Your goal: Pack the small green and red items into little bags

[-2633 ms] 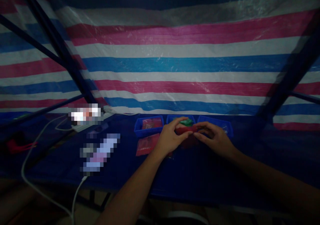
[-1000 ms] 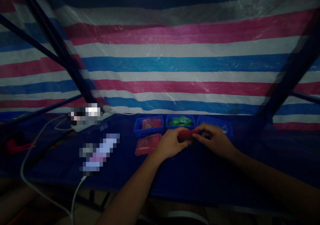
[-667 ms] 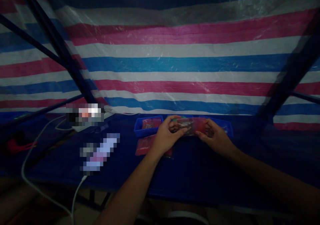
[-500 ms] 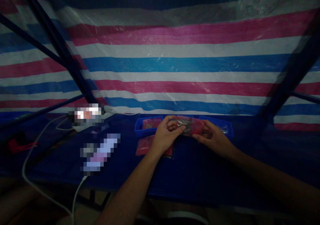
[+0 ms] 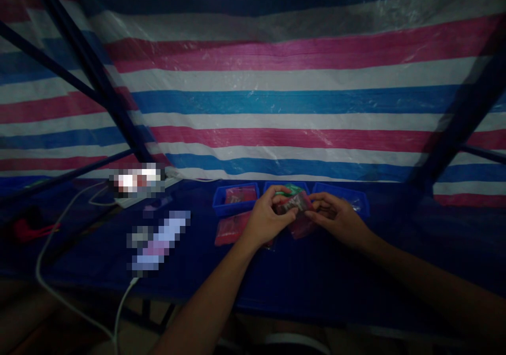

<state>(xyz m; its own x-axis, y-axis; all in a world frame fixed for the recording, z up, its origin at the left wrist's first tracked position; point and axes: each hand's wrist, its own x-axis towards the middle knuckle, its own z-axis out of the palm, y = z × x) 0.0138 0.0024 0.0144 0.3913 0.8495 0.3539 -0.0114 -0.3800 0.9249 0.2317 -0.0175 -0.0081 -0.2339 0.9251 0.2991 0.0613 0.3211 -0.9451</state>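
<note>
My left hand (image 5: 269, 215) is closed on a small red plastic packet (image 5: 294, 202) with something dark inside, thumb across its front. At the right edge of that packet, the thumb and fingers of my right hand (image 5: 336, 215) are pinched together on it. A reddish flap (image 5: 302, 228) hangs below the fingers; whether it belongs to the same packet I cannot tell. Other red packets (image 5: 231, 229) lie on the blue table beside my left wrist, partly hidden by it. Behind the hands is a blue bin with green packaging (image 5: 294, 188) in it.
A blue bin (image 5: 217, 206) with a red packet stands at the left, and another blue bin (image 5: 366, 202) with clear bags at the right. A blurred-out phone-like device (image 5: 162, 242) with a white cable lies left. Blue frame bars (image 5: 90, 76) and striped sheeting rise behind.
The packet has gone from spread flat between both hands to tilted and bunched, with a flap hanging below. My right hand has moved slightly left. Green packaging behind now shows.
</note>
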